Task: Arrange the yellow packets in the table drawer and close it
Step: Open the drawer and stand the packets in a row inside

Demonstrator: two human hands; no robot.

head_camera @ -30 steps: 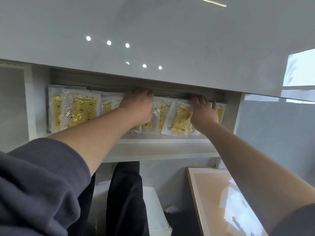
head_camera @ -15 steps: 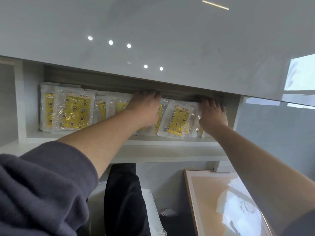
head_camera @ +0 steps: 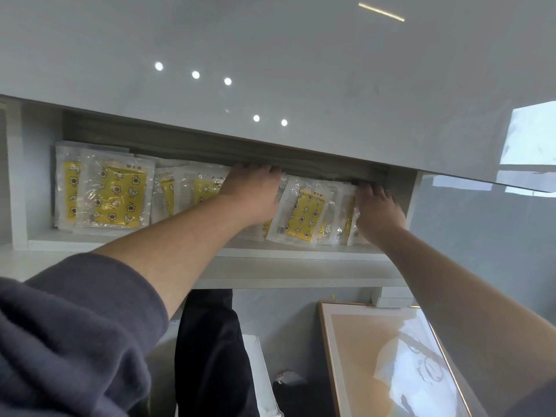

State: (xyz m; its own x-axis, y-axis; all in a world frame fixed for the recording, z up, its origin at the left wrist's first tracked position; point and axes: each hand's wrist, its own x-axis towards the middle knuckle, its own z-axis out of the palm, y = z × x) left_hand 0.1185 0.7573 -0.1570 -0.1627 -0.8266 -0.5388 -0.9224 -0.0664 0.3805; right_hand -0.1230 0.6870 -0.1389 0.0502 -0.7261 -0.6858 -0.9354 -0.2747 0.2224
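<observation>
I am pressing my left grip (head_camera: pixel 252 195) flat and wide on the middle yellow packets (head_camera: pixel 304 218) in the open drawer (head_camera: pixel 301 253) under the tabletop (head_camera: pixel 301 70), while my right grip (head_camera: pixel 379 210), also flat, is sliding further right along the row, tidying the end before closing.

Packets (head_camera: pixel 111 200) lie in a row inside the drawer (head_camera: pixel 301 267), under the desk (head_camera: pixel 270 55) edge; a framed picture (head_camera: pixel 376 350) lies below, right.

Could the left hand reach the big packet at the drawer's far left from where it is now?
Probably yes. The left hand rests on the middle packets, the drawer is open, and nothing lies between it and that far-left packet.
</observation>
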